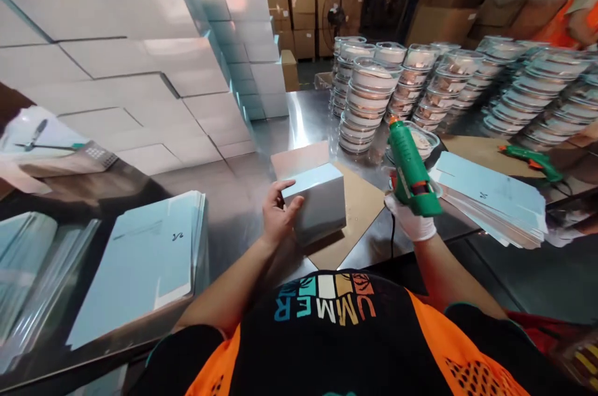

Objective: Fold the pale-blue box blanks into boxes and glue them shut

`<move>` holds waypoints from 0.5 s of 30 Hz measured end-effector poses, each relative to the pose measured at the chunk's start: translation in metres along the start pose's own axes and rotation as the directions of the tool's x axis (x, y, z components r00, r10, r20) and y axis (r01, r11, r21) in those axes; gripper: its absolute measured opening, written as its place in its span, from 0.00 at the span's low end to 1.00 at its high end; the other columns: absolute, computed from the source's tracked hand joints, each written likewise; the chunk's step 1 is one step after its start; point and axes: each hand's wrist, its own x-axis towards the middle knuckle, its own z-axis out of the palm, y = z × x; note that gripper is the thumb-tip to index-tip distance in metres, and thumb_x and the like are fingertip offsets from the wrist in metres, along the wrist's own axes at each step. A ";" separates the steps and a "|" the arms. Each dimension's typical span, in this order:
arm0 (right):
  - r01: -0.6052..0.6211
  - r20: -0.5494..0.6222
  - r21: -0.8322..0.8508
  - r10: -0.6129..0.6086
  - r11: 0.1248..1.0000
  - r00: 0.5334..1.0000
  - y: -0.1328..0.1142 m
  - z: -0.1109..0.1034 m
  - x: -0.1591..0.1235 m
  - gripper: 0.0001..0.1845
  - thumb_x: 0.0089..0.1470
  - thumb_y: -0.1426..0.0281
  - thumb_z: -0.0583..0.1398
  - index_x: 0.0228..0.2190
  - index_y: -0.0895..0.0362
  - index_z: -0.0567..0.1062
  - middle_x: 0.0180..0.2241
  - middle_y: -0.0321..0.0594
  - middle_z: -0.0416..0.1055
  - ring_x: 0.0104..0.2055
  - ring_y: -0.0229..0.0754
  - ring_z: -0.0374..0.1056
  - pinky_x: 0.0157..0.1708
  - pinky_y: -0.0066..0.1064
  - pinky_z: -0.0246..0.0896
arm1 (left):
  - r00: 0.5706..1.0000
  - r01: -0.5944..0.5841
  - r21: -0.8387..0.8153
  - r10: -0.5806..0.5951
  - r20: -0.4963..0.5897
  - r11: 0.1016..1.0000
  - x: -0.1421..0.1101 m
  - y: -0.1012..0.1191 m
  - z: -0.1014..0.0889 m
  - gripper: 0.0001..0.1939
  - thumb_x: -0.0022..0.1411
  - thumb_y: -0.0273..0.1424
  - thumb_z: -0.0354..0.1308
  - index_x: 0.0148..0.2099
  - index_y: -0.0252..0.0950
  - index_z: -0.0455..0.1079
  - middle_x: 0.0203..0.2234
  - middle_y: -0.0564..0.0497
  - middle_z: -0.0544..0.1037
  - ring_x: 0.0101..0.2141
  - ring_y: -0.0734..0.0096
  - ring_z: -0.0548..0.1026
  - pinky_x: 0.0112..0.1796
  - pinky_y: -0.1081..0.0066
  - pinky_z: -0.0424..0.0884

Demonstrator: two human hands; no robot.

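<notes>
My left hand [278, 214] presses against the left side of a small pale blue box [319, 199] that stands on a brown cardboard sheet [359, 209] on the steel table. The box's far flap [299, 158] stands open. My right hand [412, 219], in a white glove, grips a green glue gun [409, 162] with its nozzle pointing up and away, just right of the box.
Flat pale blue box blanks lie stacked at left [140, 259] and right [490, 193]. Assembled boxes are piled high at the back left [140, 72]. Stacks of lidded clear containers [420, 81] fill the back right. A second green glue gun [530, 159] lies at right, near another person in orange [572, 16].
</notes>
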 end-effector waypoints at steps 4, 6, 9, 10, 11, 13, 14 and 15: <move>0.141 0.155 0.062 -0.149 0.988 0.977 -0.034 -0.005 -0.003 0.09 0.56 0.61 0.63 0.29 0.52 0.79 0.29 0.42 0.79 0.32 0.48 0.76 0.40 0.40 0.76 | 0.998 -0.004 0.023 0.002 0.056 1.000 -0.003 0.004 0.015 0.27 0.61 0.55 0.71 0.51 0.41 0.79 0.39 0.50 0.76 0.36 0.65 0.74 0.38 0.68 0.70; 0.231 0.272 0.065 -0.240 0.971 0.932 -0.054 0.002 -0.009 0.09 0.55 0.62 0.64 0.27 0.52 0.78 0.26 0.40 0.77 0.29 0.45 0.74 0.34 0.35 0.72 | 0.997 -0.013 0.018 0.012 0.079 1.000 -0.006 0.005 0.022 0.25 0.60 0.52 0.72 0.51 0.41 0.79 0.41 0.49 0.75 0.40 0.63 0.75 0.42 0.67 0.72; 0.263 0.381 0.023 -0.252 0.964 0.890 -0.076 0.018 -0.012 0.08 0.52 0.61 0.65 0.26 0.52 0.78 0.25 0.42 0.77 0.29 0.47 0.74 0.32 0.34 0.69 | 0.995 -0.055 -0.004 0.055 0.089 0.998 -0.008 0.005 0.030 0.22 0.59 0.48 0.74 0.49 0.42 0.79 0.42 0.48 0.76 0.45 0.59 0.76 0.50 0.63 0.73; 0.250 0.392 0.017 -0.237 0.968 0.889 -0.080 0.023 -0.011 0.09 0.52 0.61 0.65 0.26 0.53 0.78 0.25 0.43 0.77 0.30 0.48 0.74 0.32 0.35 0.69 | 0.994 -0.066 -0.004 0.066 0.092 0.998 -0.009 0.005 0.031 0.21 0.59 0.48 0.74 0.49 0.43 0.78 0.42 0.48 0.77 0.46 0.58 0.76 0.51 0.62 0.72; 0.233 0.396 0.022 -0.222 0.972 0.891 -0.081 0.026 -0.010 0.10 0.52 0.61 0.64 0.25 0.53 0.77 0.25 0.44 0.76 0.29 0.48 0.74 0.32 0.35 0.69 | 0.993 -0.071 -0.001 0.070 0.099 0.998 -0.010 0.005 0.032 0.21 0.59 0.47 0.73 0.49 0.43 0.78 0.42 0.48 0.77 0.46 0.58 0.76 0.52 0.62 0.72; 0.168 0.388 0.054 -0.176 0.984 0.904 -0.078 0.031 -0.006 0.11 0.53 0.61 0.64 0.23 0.53 0.75 0.24 0.44 0.76 0.29 0.48 0.74 0.33 0.36 0.69 | 0.992 -0.064 0.010 0.062 0.108 0.998 -0.011 0.005 0.032 0.21 0.60 0.48 0.73 0.49 0.42 0.78 0.43 0.48 0.77 0.46 0.57 0.76 0.51 0.61 0.72; 0.115 0.377 0.080 -0.137 0.990 0.916 -0.073 0.032 -0.004 0.11 0.53 0.61 0.63 0.23 0.52 0.75 0.25 0.44 0.76 0.30 0.48 0.74 0.35 0.37 0.70 | 0.993 -0.051 0.017 0.048 0.109 0.999 -0.012 0.005 0.031 0.22 0.60 0.49 0.72 0.50 0.42 0.78 0.42 0.47 0.76 0.45 0.58 0.76 0.49 0.62 0.72; 0.039 0.362 0.114 -0.078 0.993 0.929 -0.067 0.032 -0.003 0.12 0.52 0.60 0.64 0.22 0.52 0.74 0.25 0.43 0.76 0.31 0.48 0.74 0.36 0.38 0.71 | 0.993 -0.034 0.025 0.031 0.110 0.999 -0.013 0.005 0.030 0.24 0.60 0.50 0.72 0.51 0.42 0.79 0.42 0.47 0.76 0.43 0.59 0.76 0.47 0.63 0.72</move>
